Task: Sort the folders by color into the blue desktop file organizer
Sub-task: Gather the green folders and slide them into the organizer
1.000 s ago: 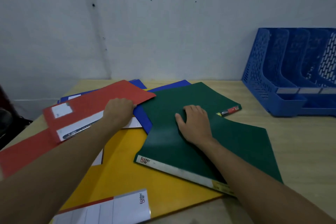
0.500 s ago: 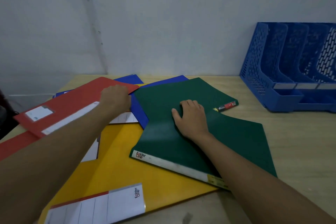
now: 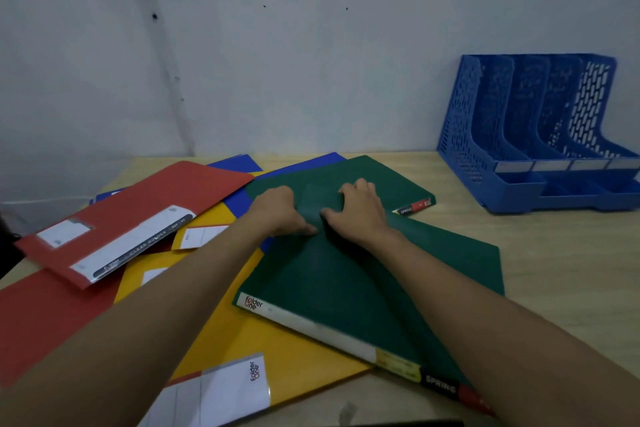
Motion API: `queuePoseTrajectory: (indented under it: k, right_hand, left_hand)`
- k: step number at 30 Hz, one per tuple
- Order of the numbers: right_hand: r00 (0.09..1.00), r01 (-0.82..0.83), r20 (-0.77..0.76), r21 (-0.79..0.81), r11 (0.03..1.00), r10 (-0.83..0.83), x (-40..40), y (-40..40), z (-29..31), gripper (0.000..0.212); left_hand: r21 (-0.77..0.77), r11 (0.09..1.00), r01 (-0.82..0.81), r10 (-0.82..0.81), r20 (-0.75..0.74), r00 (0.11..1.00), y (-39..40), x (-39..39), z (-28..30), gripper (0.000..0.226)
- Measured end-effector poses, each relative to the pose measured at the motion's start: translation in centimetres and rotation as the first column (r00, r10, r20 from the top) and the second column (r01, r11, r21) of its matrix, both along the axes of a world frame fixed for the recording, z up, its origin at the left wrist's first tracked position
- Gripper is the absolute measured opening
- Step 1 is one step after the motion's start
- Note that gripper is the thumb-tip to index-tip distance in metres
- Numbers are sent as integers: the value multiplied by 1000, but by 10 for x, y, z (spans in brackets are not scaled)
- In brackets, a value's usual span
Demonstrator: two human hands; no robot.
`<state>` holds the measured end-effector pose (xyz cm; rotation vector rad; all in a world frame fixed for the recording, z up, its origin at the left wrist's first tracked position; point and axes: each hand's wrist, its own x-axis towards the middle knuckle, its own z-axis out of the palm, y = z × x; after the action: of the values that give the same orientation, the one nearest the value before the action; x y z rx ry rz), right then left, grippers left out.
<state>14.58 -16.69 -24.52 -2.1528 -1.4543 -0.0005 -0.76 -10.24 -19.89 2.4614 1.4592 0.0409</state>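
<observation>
1. Clearly both hands lie on the green folder (image 3: pixel 346 274), which rests on the desk (image 3: pixel 561 263) atop a yellow folder (image 3: pixel 277 350).
2. Left hand (image 3: pixel 277 211) is curled, fingers bent down against the green cover near its left edge; whether it pinches the cover, I cannot tell.
3. Right hand (image 3: pixel 360 211) is spread, palm down, fingers pressing the cover, thumb pointing toward the left hand.
4. A second green folder (image 3: pixel 391 180) lies beneath, angled toward the wall.
5. Red folders (image 3: pixel 145 215) lie to the left, with blue folders (image 3: pixel 239 198) partly buried underneath.
6. Standing well apart at the right, against the wall, is the blue file organizer (image 3: pixel 464 135), its slots holding no folders.
</observation>
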Motion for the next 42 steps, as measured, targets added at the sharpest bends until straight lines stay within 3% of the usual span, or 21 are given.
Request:
queuePoseTrajectory:
  k: [3, 6, 8, 11, 14, 17, 22, 25, 30, 32, 35, 39, 42]
  right_hand:
    - [995, -10, -97, 6, 1000, 11, 9, -1, 11, 43]
    - [986, 10, -164, 145, 989, 14, 17, 1, 32, 36]
    - [992, 20, -129, 252, 967, 13, 22, 4, 49, 34]
    - [999, -18, -38, 293, 956, 31, 25, 9, 65, 40]
    - [999, -41, 23, 259, 965, 36, 18, 10, 70, 54]
    - [991, -118, 89, 248, 961, 99, 7, 6, 68, 44]
    - [964, -250, -21, 260, 933, 265, 0, -3, 68, 22]
    - [942, -312, -67, 194, 930, 330, 8, -10, 63, 18]
    - [931, -364, -76, -153, 919, 356, 28, -22, 40, 56]
    - [929, -356, -4, -276, 893, 370, 34, -24, 30, 70]
    - [917, -332, 109, -324, 886, 383, 41, -27, 21, 82]
    - [907, -308, 185, -322, 895, 379, 48, -28, 21, 78]
    - [900, -285, 231, -330, 900, 370, 54, -30, 24, 70]
  left_hand:
    - [-148, 988, -39, 61, 149, 987, 1, -2, 0, 49]
    - [-367, 930, -28, 175, 373, 911, 3, -11, 4, 40]
    - [-492, 870, 42, 234, 485, 843, 5, -18, 7, 28]
    - [-529, 841, 115, 294, 624, 724, 7, -22, 7, 9]
    - [-542, 836, 89, 378, 685, 623, 9, -23, 11, 11]
    - [-597, 802, 41, 508, 715, 480, 15, -22, 15, 12]
    - [-686, 720, -104, 693, 701, 168, 24, -18, 9, 6]
    - [-697, 702, -145, 711, 696, 96, 29, -18, -1, 9]
    - [-659, 719, -219, 695, 689, 205, 40, -23, -16, 15]
    - [-593, 762, -259, 647, 682, 342, 43, -28, -22, 17]
    - [-444, 843, -305, 533, 609, 588, 45, -35, -28, 28]
    - [-134, 944, -302, 331, 366, 870, 45, -41, -27, 48]
    - [40, 973, -228, 217, 191, 957, 43, -36, -28, 56]
